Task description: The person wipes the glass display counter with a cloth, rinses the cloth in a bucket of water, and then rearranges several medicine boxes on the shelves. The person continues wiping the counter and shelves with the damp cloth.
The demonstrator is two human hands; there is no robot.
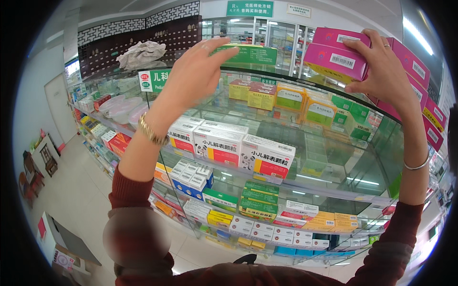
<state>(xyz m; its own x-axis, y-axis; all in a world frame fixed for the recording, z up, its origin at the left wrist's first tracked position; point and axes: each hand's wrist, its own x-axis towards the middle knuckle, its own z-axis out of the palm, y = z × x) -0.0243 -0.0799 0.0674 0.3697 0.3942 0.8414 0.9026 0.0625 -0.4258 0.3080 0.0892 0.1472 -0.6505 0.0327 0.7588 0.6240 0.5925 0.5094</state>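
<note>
My right hand (383, 68) grips a pair of magenta medicine boxes (336, 60), stacked together, at their right end. Its fingers reach over the top and the thumb sits low at the near corner. The boxes are at the counter's top edge; whether they rest on it cannot be told. My left hand (200, 68), with fingers apart, is at the left end of a green medicine box (252, 55) above the glass counter. Thumb and index overlap that box in view; contact is unclear. More magenta boxes (417, 71) are stacked right of my right hand.
The glass display counter (286, 77) has shelves of medicine cartons, including white panda-printed boxes (268, 157) and yellow-green boxes (290, 98). A crumpled pale cloth or paper (141, 55) lies on top at left. A green sign (157, 80) stands beside my left wrist. Glass cabinets (282, 43) line the back.
</note>
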